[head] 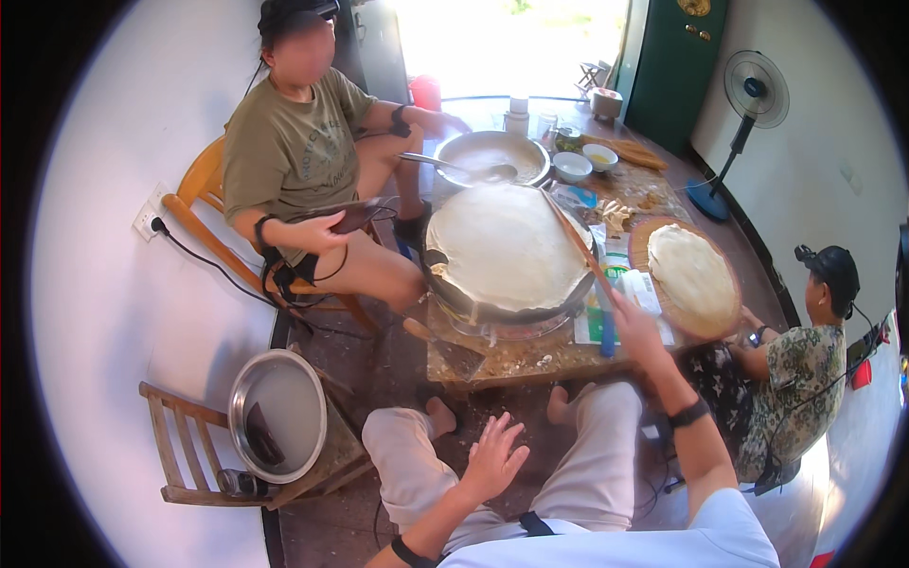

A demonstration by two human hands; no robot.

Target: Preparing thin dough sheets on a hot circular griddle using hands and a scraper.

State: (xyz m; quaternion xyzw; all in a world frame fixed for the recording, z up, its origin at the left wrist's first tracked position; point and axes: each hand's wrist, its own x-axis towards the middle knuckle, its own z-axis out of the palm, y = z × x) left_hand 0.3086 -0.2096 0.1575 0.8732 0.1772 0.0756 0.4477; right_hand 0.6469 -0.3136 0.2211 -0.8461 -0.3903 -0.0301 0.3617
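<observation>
My right hand [634,323] grips a long wooden stick [577,245], whose far end lies on the upper right of a large round thin flatbread [508,245]. The pale sheet covers most of a black round griddle [515,312], with a torn gap at its left edge. My left hand [495,454] hangs above my lap with fingers spread, holding nothing. Beyond the griddle, a metal basin [454,153] of pale batter has a ladle [501,172] in it. At right, a stack of pale flatbread [687,264] rests on a round woven tray [643,245].
A person [291,149] sits at left holding a dark flat object; another [795,376] sits at right by the tray. A scraper [458,355] lies at the wooden table's [561,366] near-left corner. Bowls [572,167] stand behind. A basin of water [287,405] sits on a chair at lower left.
</observation>
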